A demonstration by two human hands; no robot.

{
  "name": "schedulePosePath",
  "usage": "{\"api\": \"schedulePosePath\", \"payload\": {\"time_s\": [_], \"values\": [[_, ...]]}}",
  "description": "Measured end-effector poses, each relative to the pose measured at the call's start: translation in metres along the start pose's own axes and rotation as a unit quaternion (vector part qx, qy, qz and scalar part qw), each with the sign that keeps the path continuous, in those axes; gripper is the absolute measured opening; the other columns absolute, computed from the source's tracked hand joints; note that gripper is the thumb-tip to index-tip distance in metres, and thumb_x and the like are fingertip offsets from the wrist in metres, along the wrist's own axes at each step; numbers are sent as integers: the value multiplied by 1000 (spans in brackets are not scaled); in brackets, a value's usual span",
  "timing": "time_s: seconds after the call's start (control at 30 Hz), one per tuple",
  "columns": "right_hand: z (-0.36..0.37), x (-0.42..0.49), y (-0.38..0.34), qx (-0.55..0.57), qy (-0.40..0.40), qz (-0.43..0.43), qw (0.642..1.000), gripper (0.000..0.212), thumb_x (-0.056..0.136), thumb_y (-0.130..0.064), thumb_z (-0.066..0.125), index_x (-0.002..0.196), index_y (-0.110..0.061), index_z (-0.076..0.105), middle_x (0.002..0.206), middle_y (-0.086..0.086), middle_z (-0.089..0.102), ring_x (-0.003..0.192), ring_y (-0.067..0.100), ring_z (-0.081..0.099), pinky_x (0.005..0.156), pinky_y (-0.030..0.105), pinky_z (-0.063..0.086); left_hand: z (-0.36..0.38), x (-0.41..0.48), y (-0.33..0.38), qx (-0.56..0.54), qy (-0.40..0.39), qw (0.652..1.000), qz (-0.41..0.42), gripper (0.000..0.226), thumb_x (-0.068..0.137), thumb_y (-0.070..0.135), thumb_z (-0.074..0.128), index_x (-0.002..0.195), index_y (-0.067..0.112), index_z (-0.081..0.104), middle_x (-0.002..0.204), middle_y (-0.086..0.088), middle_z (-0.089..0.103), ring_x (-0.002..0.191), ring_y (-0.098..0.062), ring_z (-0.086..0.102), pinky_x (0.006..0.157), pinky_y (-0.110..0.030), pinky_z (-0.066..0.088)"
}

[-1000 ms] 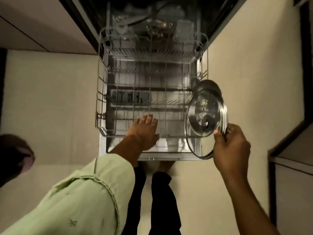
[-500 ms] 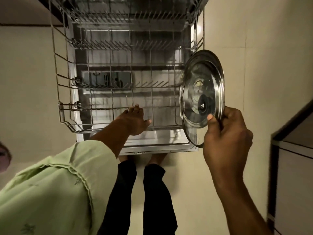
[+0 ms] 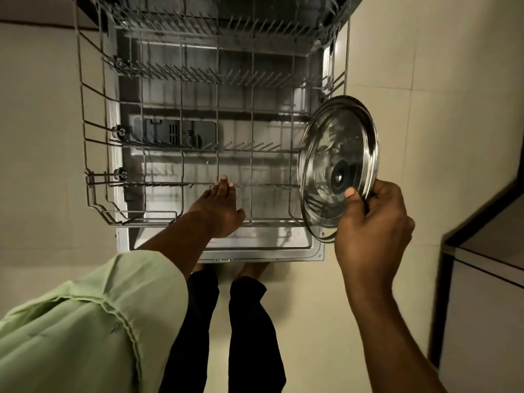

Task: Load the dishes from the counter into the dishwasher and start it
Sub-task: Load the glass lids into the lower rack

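Note:
The dishwasher's lower wire rack [image 3: 85, 154] is pulled out over the open door [image 3: 263, 252] and holds no dishes. My left hand [image 3: 219, 211] reaches into the rack near its front rail, fingers straight, resting on the wires. My right hand [image 3: 368, 222] pinches the rim of a round glass pot lid [image 3: 334, 168] with a steel edge and a dark centre knob. The lid stands on edge at the rack's right side, tilted, its lower part over the rack's front right corner.
An upper rack [image 3: 226, 21] shows at the top of the view. Pale tiled floor lies on both sides of the door. A dark-edged cabinet [image 3: 482, 265] stands at the right. My legs and feet are just below the door's front edge.
The view has closed in on the rack. My left hand slid further into the rack. My right hand brought the lid up against the rack's right side.

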State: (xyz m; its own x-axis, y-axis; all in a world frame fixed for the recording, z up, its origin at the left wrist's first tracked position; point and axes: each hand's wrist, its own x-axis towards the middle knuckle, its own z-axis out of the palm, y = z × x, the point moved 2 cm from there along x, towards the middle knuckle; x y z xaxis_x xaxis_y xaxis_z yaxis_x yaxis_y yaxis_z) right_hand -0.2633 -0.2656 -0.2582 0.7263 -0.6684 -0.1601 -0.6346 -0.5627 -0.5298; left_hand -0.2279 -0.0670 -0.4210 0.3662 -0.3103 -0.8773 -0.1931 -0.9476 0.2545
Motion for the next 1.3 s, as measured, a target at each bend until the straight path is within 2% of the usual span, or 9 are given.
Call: {"api": "schedulePosePath", "payload": {"time_s": [0.17,0.27,0.33,0.5,0.63,0.83,1.0,1.17,1.3], "values": [[7,14,-6,-6,-11,-10,1000,16,94,-17,63,106,-6,61,77,0,62,63,14,51,57,-3,31,-1,2,1,-12,-21,1000,-3,76,106,43,28,154,-1,-12,160,-23,-22,151,-32,-12,124,-41,1],[7,19,-8,-22,-24,-15,999,16,94,-16,62,107,-7,61,80,-1,60,69,16,51,55,14,28,-2,3,2,-18,-27,999,-5,77,106,43,28,153,-1,-13,159,-23,-24,151,-34,-13,124,-41,1],[5,19,-7,-39,-45,-20,998,16,95,-16,62,107,-7,60,83,-3,59,73,16,51,62,14,27,-2,3,3,-21,-32,999,-11,77,106,43,29,153,0,-14,159,-23,-24,151,-34,-13,124,-42,1],[4,17,-2,-37,-65,-13,997,14,94,-17,63,106,-11,59,81,-2,61,75,23,57,72,24,40,-4,3,4,-21,-34,999,-11,78,106,43,30,153,-1,-14,159,-24,-24,151,-35,-13,124,-43,2],[5,15,-1,-30,-62,-5,998,14,94,-17,63,107,-11,59,81,-2,64,69,15,57,61,11,35,-5,2,5,-21,-37,999,-9,77,106,41,30,153,-1,-15,159,-24,-25,150,-35,-15,124,-43,1],[8,14,-2,-38,-67,-3,997,20,94,-19,64,112,-9,60,87,-2,65,74,14,57,65,16,36,-6,2,5,-25,-39,999,-10,78,106,41,31,153,-1,-14,159,-23,-24,151,-35,-14,124,-42,1],[8,7,3,-24,-45,0,999,22,95,-16,62,115,-7,60,95,6,72,82,23,68,74,23,45,-5,3,6,-26,-36,999,-18,78,106,41,33,153,0,-14,159,-23,-24,151,-35,-13,124,-43,1],[3,2,1,-14,-21,-10,1000,18,94,-16,63,109,-7,62,84,0,69,70,14,61,62,14,40,-5,2,6,-27,-33,999,-18,77,106,41,33,154,0,-13,159,-23,-24,151,-34,-13,124,-42,1],[-8,0,-6,3,3,-14,1000,14,94,-16,64,106,-9,63,79,-8,62,67,13,61,62,8,40,-4,3,6,-28,-34,999,-19,77,106,41,31,153,0,-14,159,-23,-24,151,-34,-13,124,-41,1]]}}
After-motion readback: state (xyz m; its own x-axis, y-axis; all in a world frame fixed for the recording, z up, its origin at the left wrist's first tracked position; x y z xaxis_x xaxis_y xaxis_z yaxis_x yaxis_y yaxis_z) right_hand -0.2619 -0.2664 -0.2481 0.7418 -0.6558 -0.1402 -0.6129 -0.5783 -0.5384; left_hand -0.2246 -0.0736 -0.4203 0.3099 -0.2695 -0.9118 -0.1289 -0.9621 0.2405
